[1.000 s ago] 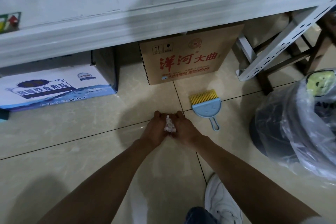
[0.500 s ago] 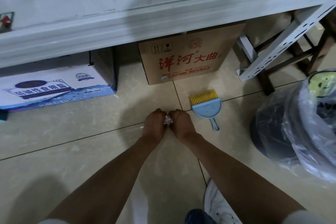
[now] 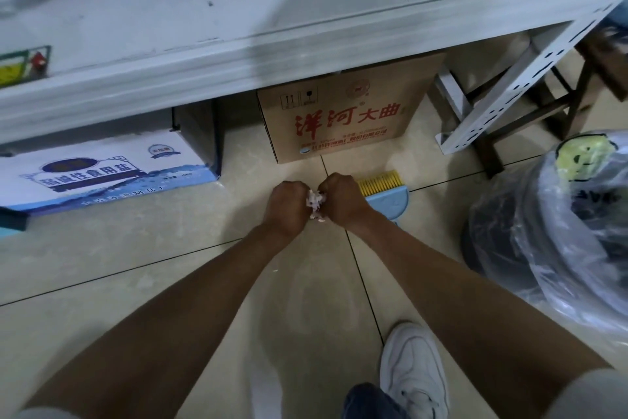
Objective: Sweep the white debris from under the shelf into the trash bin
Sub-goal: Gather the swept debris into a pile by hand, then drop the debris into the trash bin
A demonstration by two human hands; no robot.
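Since the earlier frames both fists have been drifting slightly up the view toward the shelf, and the right one is now overlapping the brush bristles. The left hand [image 3: 287,206] and right hand [image 3: 343,202] are pressing knuckle to knuckle, both curled tight, squeezing a wad of white debris [image 3: 314,201] between them (only a sliver of it is showing in the gap). A few crumbs are sitting just under the fists on the tile floor [image 3: 136,242].

Small blue brush [image 3: 384,192] with yellow bristles is lying on the floor just beside and partly behind the right hand, bristles pointing toward the shelf. The grey shelf [image 3: 238,55] is running across the top of the view. Under it, a brown carton [image 3: 343,112] with red characters is standing directly ahead of the hands, and a white-and-blue carton [image 3: 102,170] is sitting to the left, a gap of floor between the two.

The trash bin [image 3: 560,231], dark and lined with a crinkled clear bag, is standing at the right, near the right forearm but apart from it. A perforated shelf upright [image 3: 509,95] and dark wooden legs are crowding the space behind the bin. White sneaker [image 3: 413,371] is planted at the bottom.
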